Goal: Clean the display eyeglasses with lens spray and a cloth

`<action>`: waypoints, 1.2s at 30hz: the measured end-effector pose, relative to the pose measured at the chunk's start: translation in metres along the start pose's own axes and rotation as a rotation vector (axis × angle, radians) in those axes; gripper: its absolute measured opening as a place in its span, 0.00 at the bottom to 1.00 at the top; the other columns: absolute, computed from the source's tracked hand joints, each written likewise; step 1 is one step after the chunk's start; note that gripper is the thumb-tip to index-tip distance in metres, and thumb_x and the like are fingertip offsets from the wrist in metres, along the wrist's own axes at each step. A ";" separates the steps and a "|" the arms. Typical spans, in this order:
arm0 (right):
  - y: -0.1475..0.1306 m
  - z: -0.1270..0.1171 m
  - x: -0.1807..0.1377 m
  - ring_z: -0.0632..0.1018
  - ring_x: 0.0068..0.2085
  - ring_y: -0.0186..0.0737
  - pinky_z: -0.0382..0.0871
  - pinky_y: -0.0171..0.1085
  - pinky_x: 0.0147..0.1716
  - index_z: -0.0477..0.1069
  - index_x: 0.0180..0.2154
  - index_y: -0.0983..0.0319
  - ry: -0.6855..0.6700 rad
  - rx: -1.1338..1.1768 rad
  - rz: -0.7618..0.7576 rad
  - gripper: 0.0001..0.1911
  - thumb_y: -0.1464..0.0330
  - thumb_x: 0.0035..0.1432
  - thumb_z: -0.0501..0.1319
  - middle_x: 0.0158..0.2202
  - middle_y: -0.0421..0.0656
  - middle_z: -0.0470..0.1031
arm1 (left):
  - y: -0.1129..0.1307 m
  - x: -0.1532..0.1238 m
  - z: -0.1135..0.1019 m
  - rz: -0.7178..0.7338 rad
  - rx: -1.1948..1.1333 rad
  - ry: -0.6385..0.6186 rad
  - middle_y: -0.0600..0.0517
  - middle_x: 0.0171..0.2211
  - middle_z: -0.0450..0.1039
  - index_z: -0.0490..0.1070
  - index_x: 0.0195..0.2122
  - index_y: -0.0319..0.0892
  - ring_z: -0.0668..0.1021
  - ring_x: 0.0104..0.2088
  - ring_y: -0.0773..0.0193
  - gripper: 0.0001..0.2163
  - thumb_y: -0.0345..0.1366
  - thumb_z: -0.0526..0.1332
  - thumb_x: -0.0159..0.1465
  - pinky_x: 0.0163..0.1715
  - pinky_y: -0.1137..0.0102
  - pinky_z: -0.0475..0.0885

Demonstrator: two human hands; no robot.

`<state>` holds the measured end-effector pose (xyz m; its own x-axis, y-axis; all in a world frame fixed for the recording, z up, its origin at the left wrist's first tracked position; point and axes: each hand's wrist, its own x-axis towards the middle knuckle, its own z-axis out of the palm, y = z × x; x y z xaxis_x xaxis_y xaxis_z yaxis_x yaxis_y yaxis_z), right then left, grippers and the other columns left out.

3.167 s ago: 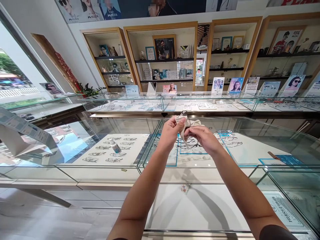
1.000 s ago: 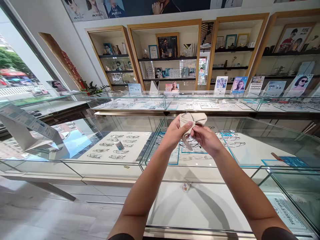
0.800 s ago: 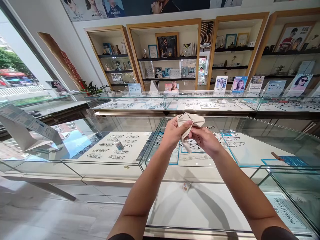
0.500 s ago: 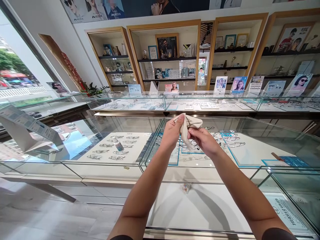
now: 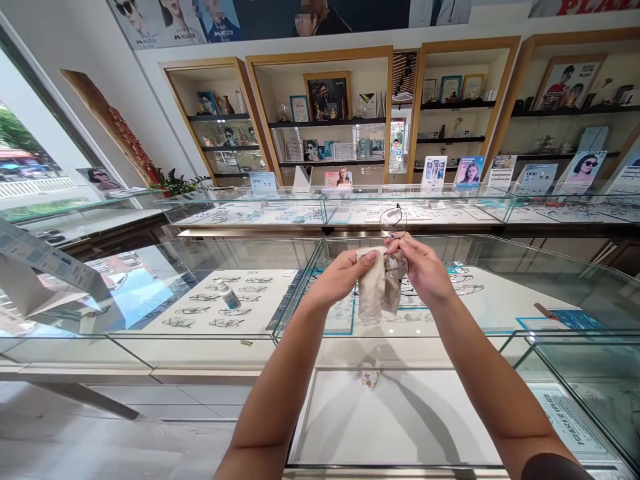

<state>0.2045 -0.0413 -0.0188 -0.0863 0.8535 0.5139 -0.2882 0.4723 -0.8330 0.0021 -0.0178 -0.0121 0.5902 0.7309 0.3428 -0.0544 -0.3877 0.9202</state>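
Note:
A pale beige cloth (image 5: 371, 293) hangs down from my left hand (image 5: 343, 277), pinched between the thumb and fingers. My right hand (image 5: 425, 267) grips a pair of thin dark-rimmed eyeglasses (image 5: 394, 221) near the middle of the frame. One round lens stands up above the fingers. The other lens points downward beside the cloth and is partly covered by it. Both hands are close together over the glass display case (image 5: 320, 257), where rows of eyeglasses lie under the glass.
A small white spray bottle (image 5: 229, 295) stands on the case to the left. A small patterned packet (image 5: 370, 380) lies on the white surface below my hands. A bent display stand (image 5: 60, 267) is at far left, and a brown-handled item (image 5: 547, 311) at right.
The cloth was bunched around the eyeglasses between both hands; now it hangs loose from my left hand. The eyeglasses have come into view, one lens raised above my right hand.

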 end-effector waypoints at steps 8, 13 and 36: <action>0.003 0.007 -0.002 0.76 0.54 0.47 0.72 0.39 0.50 0.82 0.33 0.56 -0.047 0.107 0.108 0.18 0.48 0.58 0.73 0.48 0.45 0.79 | 0.000 -0.001 0.007 -0.041 -0.031 -0.131 0.52 0.28 0.69 0.72 0.33 0.39 0.69 0.30 0.65 0.26 0.60 0.63 0.69 0.33 0.70 0.64; 0.004 0.011 -0.003 0.78 0.46 0.43 0.72 0.37 0.41 0.85 0.38 0.56 -0.052 0.136 0.145 0.18 0.48 0.58 0.73 0.49 0.45 0.80 | -0.004 0.001 0.014 -0.081 -0.138 -0.070 0.52 0.27 0.69 0.72 0.30 0.38 0.69 0.28 0.66 0.26 0.61 0.67 0.66 0.32 0.70 0.64; 0.012 0.019 -0.005 0.80 0.46 0.46 0.74 0.41 0.43 0.81 0.40 0.54 0.048 0.105 0.063 0.19 0.46 0.64 0.67 0.49 0.44 0.83 | -0.005 0.007 0.043 -0.011 -0.245 0.186 0.52 0.31 0.75 0.78 0.34 0.38 0.74 0.31 0.66 0.21 0.54 0.75 0.59 0.34 0.71 0.67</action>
<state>0.1831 -0.0446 -0.0273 -0.0629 0.8915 0.4486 -0.3820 0.3937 -0.8361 0.0409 -0.0347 -0.0225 0.4357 0.8332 0.3406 -0.2546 -0.2489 0.9345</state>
